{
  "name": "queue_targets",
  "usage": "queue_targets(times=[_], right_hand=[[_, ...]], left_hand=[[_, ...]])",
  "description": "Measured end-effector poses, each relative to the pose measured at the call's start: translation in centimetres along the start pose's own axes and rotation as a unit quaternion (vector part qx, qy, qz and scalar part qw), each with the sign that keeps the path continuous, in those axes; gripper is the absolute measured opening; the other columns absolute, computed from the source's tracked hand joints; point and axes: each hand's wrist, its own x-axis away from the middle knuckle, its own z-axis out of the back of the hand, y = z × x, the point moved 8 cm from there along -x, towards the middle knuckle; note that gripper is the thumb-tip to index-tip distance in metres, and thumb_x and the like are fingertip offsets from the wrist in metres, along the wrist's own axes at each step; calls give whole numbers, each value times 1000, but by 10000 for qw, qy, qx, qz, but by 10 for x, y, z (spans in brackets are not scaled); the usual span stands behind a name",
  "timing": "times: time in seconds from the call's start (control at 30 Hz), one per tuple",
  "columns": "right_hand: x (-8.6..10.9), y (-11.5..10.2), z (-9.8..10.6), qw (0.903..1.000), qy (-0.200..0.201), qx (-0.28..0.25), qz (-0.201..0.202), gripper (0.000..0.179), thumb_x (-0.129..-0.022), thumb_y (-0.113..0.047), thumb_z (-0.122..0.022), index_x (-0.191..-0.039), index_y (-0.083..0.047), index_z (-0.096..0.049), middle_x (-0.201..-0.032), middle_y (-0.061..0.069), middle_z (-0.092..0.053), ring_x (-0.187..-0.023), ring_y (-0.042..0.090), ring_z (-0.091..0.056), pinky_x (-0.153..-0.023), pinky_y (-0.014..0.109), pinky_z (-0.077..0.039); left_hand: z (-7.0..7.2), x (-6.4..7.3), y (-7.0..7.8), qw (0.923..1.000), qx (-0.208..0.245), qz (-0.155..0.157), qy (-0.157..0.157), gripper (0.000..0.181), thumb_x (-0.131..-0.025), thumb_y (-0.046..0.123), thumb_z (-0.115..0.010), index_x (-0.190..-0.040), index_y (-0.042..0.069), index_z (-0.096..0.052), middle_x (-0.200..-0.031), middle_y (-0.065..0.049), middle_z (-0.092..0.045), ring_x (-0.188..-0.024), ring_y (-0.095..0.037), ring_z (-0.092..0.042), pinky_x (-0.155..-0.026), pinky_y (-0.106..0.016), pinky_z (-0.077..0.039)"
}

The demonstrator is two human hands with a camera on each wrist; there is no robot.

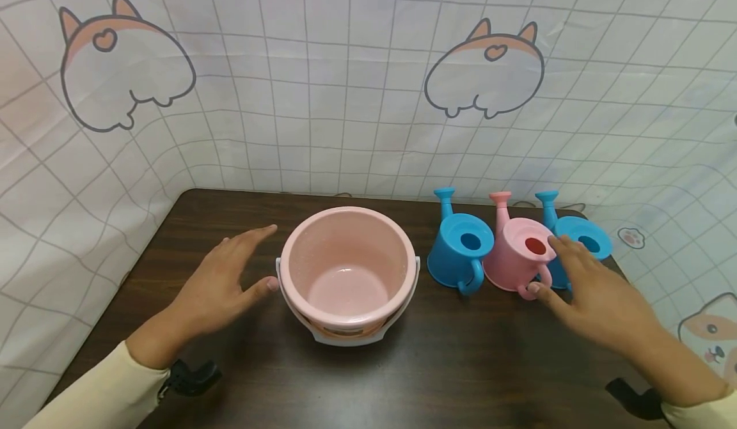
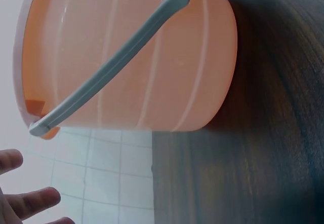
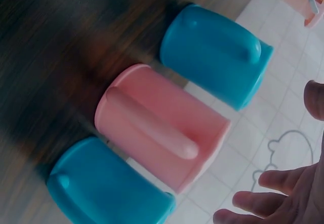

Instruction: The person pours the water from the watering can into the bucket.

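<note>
A pink bucket point(image 1: 348, 266) stands upright on the dark table, its inside bare and its white handle point(image 2: 114, 64) lowered against the front. My left hand point(image 1: 215, 282) is held just left of the bucket, fingers straight and thumb spread, holding nothing. To the right, three toy watering cans stand in a row: a blue watering can point(image 1: 460, 250), a pink watering can point(image 1: 515, 256) and another blue watering can point(image 1: 584, 237). Over the front of the pink and far-right cans reaches my right hand point(image 1: 599, 295), its fingers extended and partly covering them. In the right wrist view it is apart from the cans.
The dark wooden table point(image 1: 368, 390) ends at the back against a white grid-patterned cloth point(image 1: 334, 96) with cartoon dog prints. That cloth also rises along both sides. Black wrist straps show at both sleeves.
</note>
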Motion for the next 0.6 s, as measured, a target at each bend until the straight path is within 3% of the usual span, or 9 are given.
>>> queue_targets(times=[0.43, 0.6], right_hand=[[-4, -10, -9, 9987, -185, -483, -11, 88, -97, -55, -64, -152, 9, -37, -137, 34, -54, -117, 53, -56, -74, 65, -53], [-7, -13, -16, 9975, -262, -653, -115, 85, -97, -56, -62, -149, 8, -41, -123, 28, -62, -104, 44, -62, -74, 60, -54]], left_hand=[[-10, -1, 6, 9996, 262, -46, 43, 77, -95, 51, -68, -158, 18, -38, -154, -7, -47, -141, -33, -44, -108, -68, -27], [-12, -2, 8, 9991, 430, 16, 1, 77, -96, 51, -68, -159, 19, -37, -155, -7, -47, -140, -35, -43, -108, -66, -29]])
